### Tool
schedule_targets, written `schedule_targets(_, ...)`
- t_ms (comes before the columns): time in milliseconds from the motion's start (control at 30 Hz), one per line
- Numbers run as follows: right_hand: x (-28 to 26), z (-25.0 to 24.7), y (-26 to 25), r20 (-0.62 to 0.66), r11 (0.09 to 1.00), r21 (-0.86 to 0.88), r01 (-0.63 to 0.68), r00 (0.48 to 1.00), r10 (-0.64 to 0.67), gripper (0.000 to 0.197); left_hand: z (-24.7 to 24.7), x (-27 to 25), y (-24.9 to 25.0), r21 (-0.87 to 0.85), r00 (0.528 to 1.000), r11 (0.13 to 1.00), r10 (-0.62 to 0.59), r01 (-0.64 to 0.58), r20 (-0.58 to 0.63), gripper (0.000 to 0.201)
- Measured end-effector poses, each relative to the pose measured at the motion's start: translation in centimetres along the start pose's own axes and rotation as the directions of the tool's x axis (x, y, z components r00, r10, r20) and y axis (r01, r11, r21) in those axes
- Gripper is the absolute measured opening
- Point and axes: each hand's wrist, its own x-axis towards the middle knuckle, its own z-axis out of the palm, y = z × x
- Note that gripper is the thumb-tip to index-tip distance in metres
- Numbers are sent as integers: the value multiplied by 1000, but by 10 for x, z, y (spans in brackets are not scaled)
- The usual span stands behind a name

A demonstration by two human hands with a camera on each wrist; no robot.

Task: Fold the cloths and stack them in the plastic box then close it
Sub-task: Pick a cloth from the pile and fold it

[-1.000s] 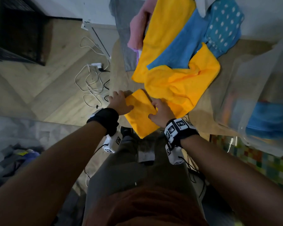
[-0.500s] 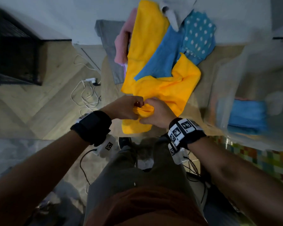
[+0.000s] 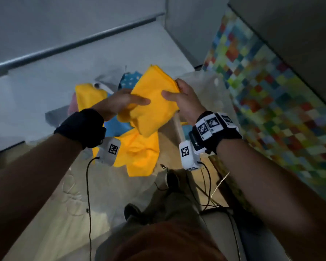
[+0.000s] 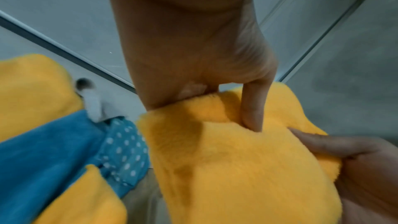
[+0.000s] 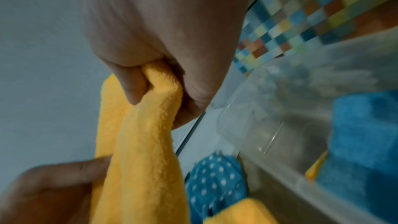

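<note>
Both hands hold a folded yellow cloth (image 3: 154, 106) in the air above the table. My left hand (image 3: 132, 102) pinches its left edge, thumb on top, and the left wrist view shows that thumb pressed into the yellow cloth (image 4: 237, 168). My right hand (image 3: 179, 97) grips the right edge, and the right wrist view shows the cloth (image 5: 140, 159) bunched in my right hand's (image 5: 161, 40) curled fingers. The clear plastic box (image 3: 211, 85) stands just right of the hands. A folded blue cloth (image 5: 361, 125) lies inside the box (image 5: 280, 117).
Under the hands lies a pile of unfolded cloths: a yellow one (image 3: 139, 155), a blue dotted one (image 3: 130, 80), another yellow one (image 3: 88, 95), plus pink and grey. A colourful checked cover (image 3: 271, 91) fills the right. Wrist-camera cables hang by my legs.
The folded yellow cloth lay on the table's near edge under both hands. Both hands took hold of it and lifted it up and to the right, toward the box.
</note>
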Motion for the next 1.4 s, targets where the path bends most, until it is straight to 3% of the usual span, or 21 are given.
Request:
schedule_targets(167, 0, -94, 8, -233, 992, 24, -126, 964, 128, 39, 40, 53, 38, 70, 998, 998, -14, 10, 58, 36)
schedule_targets(233, 2, -123, 20, -336, 982, -46, -185, 928, 159, 43, 61, 81, 43, 202, 997, 979, 8, -24, 78, 37)
schedule_targets(367, -8, -162, 54, -417, 890, -356, -285, 901, 122, 55, 112, 131, 26, 568, 989, 813, 67, -131, 133, 38)
schedule_targets(433, -8, -173, 77, -389, 790, -529, -310, 916, 99, 60, 141, 148, 13, 644, 985, 748, 78, -158, 152, 40)
schedule_targets(500, -5, -178, 95, -360, 712, -605, -356, 920, 155, 63, 164, 161, -1, 680, 983, 718, 35, -149, 178, 44)
schedule_targets(600, -6, -177, 115, -216, 627, -711, -317, 948, 234, 75, 183, 174, -22, 779, 979, 616, -64, -115, 195, 47)
schedule_targets(733, 1, -178, 135, -95, 236, -954, -183, 936, 340, 81, 190, 183, -44, 880, 965, 447, -119, -159, 235, 38)
schedule_targets(800, 8, -178, 138, -56, 125, -987, -105, 937, 345, 68, 191, 186, -47, 928, 967, 339, -142, -155, 213, 44)
schedule_targets(867, 15, -178, 139, 33, 136, -991, -12, 945, 326, 45, 193, 188, -47, 960, 970, 216, -123, -181, 210, 51)
schedule_targets(900, 19, -178, 139, 77, 178, -984, 17, 940, 334, 34, 195, 189, -47, 957, 964, 197, -115, -213, 238, 53)
schedule_targets(967, 28, -177, 140, 129, 248, -969, 25, 901, 415, 23, 197, 191, -48, 930, 933, 256, -180, -262, 312, 56)
schedule_targets(1067, 35, -177, 146, 174, 310, -951, -5, 820, 545, 37, 200, 190, -54, 931, 871, 265, -357, -250, 336, 68)
schedule_targets(1200, 44, -178, 155, 155, 341, -939, -47, 827, 540, 44, 210, 192, -64, 968, 909, 143, -337, -207, 244, 95)
schedule_targets(1400, 56, -175, 177, 93, 274, -958, -84, 812, 576, 54, 220, 202, -81, 972, 929, 105, -289, -209, 231, 98)
